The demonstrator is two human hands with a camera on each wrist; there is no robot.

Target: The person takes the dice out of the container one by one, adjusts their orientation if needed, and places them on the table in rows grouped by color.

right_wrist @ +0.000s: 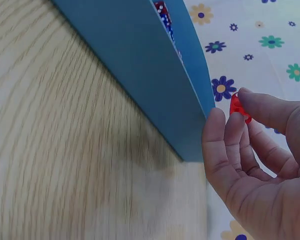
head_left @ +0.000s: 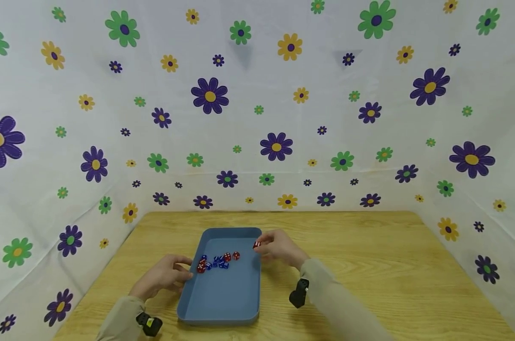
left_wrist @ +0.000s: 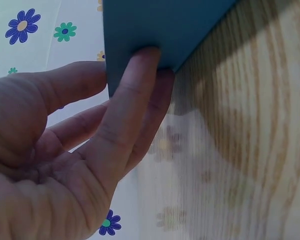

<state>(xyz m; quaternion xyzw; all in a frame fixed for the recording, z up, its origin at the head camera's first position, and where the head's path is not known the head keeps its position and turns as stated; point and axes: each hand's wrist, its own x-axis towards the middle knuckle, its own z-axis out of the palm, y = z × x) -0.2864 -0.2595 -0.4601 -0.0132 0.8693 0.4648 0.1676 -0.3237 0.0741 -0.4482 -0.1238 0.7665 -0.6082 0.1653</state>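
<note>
A blue rectangular tray stands on the table with several red and blue dice inside. Most of the blue dice lie together near its middle, red dice sit by the left wall, and another red die is just right of the cluster. My left hand holds the tray's left wall, one digit behind the rim and other fingers on the outer face. Over the right rim, my right hand pinches a red die between thumb and fingertips.
The wooden table reaches out on both sides of the tray. Behind it and at the sides hangs a white cloth printed with flowers. Each wrist wears a small black camera.
</note>
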